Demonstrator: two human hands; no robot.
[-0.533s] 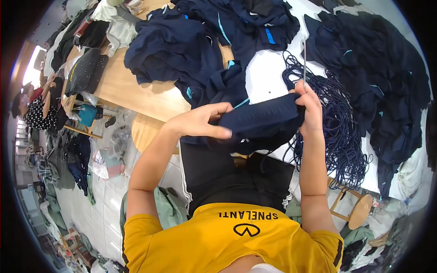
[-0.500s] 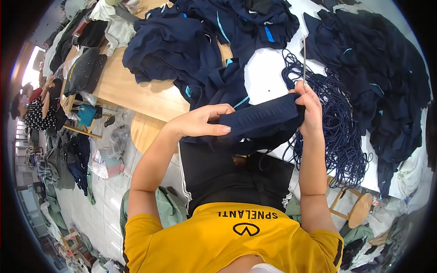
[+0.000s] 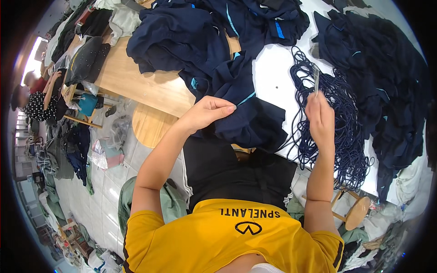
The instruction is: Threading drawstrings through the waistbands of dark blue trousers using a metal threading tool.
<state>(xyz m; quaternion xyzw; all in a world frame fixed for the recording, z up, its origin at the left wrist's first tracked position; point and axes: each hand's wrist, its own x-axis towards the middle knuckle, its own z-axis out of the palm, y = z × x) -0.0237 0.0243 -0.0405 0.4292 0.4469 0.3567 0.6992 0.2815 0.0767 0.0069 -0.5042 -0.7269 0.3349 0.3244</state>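
My left hand [image 3: 208,113] is closed in a pinch on the edge of a navy garment [image 3: 252,123] with a light-blue stripe. The garment hangs over the table's near edge, above my lap. To its right, my right hand [image 3: 321,119] is closed around a thin metal rod [image 3: 316,78], which points away from me; its tip is blurred. That hand hovers at the left side of a tangled heap of navy cords [image 3: 343,141] and is apart from the garment. Whether a cord is also between its fingers I cannot tell.
More navy garments [image 3: 177,38] are piled on the wooden table [image 3: 136,79] and white tabletop [image 3: 272,68] ahead. A dark clothing heap [image 3: 382,77] lies at the right. Wooden stools [image 3: 148,125] stand at both sides. Another person [image 3: 38,105] works at the far left.
My right hand has let go of the garment's waistband and moved right with the rod, beside the cords. My left hand has risen slightly, and the garment's free side has dropped.
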